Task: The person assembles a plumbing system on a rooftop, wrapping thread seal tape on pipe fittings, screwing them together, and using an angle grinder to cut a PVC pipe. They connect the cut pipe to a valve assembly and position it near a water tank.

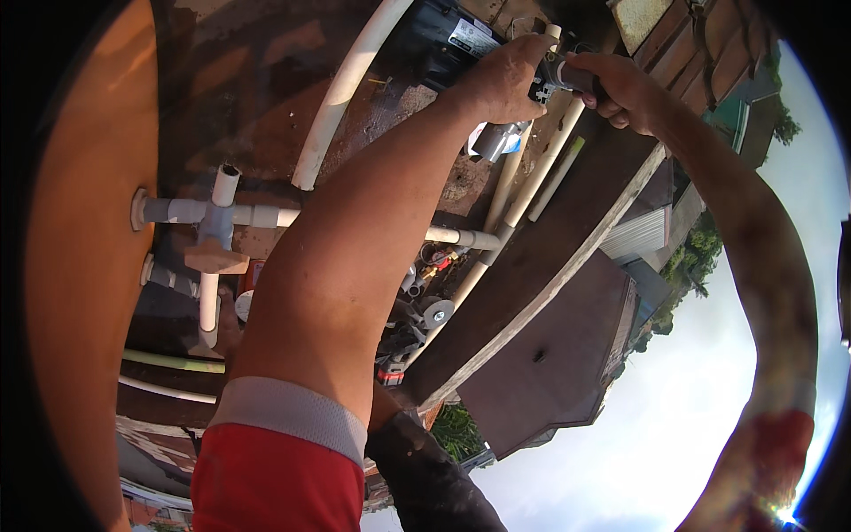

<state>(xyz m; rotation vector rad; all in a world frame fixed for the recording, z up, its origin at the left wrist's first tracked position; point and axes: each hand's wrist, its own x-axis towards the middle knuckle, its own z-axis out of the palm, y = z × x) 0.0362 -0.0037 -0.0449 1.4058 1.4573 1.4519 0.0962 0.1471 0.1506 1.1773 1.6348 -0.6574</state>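
Observation:
At the top, my left hand (510, 82) is closed around the dark fitting at the end of a black motor-like unit (439, 40) that carries a white label. My right hand (620, 93) wraps round a dark grey pipe piece (574, 76), which meets that fitting just right of my left hand. Where the two parts join is partly hidden by my fingers. Below my left hand, a grey pipe fitting (496, 142) with a round end sticks out.
An orange tank-like wall (89, 266) curves along the left, with a white and grey pipe assembly (217, 213) coming from it. Long cream pipes (532, 186) run along a ledge (541, 288). A disc-fitted tool (436, 314) lies among loose fittings; roofs (532, 372) stand beyond.

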